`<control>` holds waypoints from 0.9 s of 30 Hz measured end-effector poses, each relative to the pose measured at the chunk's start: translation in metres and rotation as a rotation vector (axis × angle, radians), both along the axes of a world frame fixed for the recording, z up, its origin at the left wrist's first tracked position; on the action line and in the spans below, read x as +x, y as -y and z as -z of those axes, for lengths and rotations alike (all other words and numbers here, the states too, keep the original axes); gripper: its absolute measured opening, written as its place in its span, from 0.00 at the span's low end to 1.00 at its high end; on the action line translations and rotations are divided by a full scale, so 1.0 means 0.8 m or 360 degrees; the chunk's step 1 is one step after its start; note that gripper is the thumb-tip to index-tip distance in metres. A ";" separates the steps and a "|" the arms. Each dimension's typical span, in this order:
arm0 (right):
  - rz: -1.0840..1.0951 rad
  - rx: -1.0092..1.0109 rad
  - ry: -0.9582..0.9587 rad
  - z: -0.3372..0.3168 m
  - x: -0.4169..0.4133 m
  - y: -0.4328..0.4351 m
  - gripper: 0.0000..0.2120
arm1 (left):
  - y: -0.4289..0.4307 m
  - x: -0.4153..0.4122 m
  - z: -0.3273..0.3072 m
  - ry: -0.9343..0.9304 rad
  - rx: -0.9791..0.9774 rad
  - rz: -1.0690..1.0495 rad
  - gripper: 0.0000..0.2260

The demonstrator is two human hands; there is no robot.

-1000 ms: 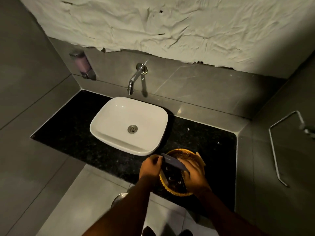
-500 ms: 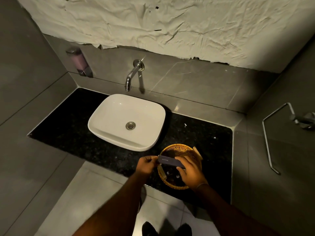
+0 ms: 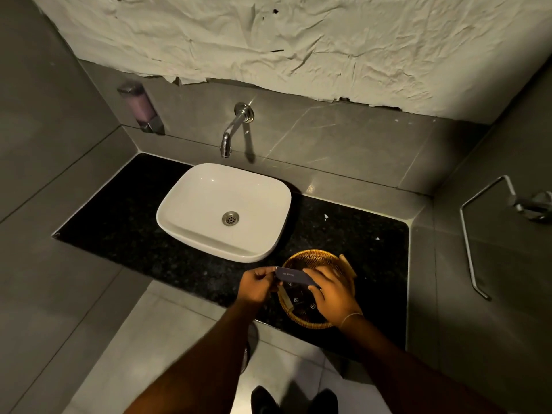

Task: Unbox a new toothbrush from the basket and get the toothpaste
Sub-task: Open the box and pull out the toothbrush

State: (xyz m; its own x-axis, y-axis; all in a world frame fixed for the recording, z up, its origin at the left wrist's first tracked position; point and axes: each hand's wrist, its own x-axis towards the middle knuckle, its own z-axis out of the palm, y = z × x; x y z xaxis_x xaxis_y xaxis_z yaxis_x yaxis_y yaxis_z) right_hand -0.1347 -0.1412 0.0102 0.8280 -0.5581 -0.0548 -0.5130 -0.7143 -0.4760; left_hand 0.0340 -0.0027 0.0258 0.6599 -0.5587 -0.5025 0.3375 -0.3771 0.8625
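A slim dark blue toothbrush box with small white lettering is held level above the round wicker basket on the black counter. My left hand pinches the box's left end. My right hand wraps its right part and hides that end. Inside the basket lie several small dark packets and a pale stick-like item at its left rim. I cannot tell which item is the toothpaste.
A white basin sits left of the basket under a chrome wall tap. A soap dispenser hangs at the far left. A metal towel holder juts from the right wall. The black counter ends just before my feet.
The box has turned from a tilted pose to level and sits a little higher over the basket. My left hand's fingers have closed on its left end. The view has shifted down slightly.
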 end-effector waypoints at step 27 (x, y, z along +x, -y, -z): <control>-0.0100 -0.0074 -0.0103 -0.004 -0.015 0.005 0.22 | 0.001 -0.014 -0.006 -0.0073 -0.0103 -0.0064 0.07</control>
